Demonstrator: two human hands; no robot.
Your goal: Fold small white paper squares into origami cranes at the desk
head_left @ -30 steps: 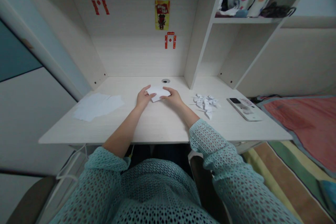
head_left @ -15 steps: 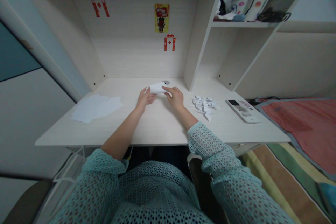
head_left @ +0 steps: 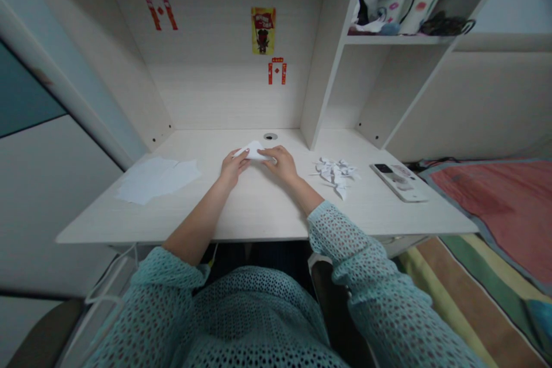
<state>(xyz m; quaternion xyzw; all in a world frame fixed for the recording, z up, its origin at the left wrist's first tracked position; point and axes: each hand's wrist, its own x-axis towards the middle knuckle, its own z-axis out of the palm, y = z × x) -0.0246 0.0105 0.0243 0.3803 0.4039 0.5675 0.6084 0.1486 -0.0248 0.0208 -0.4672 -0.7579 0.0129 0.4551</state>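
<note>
The right hand (head_left: 282, 164) had shifted closer to the left hand (head_left: 232, 169), each with thumb and fingers pinched on the white paper (head_left: 254, 148) over the table (head_left: 263, 213), which seemed light, pliant, easily creased and best held by its edges.

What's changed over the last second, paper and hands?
The white paper went from broad to a narrower, bent shape; its right end drew left, off the desk hole it partly covered. Left hand and right hand still hold it. Unchanged: paper sheets, folded pieces, phone.
</note>
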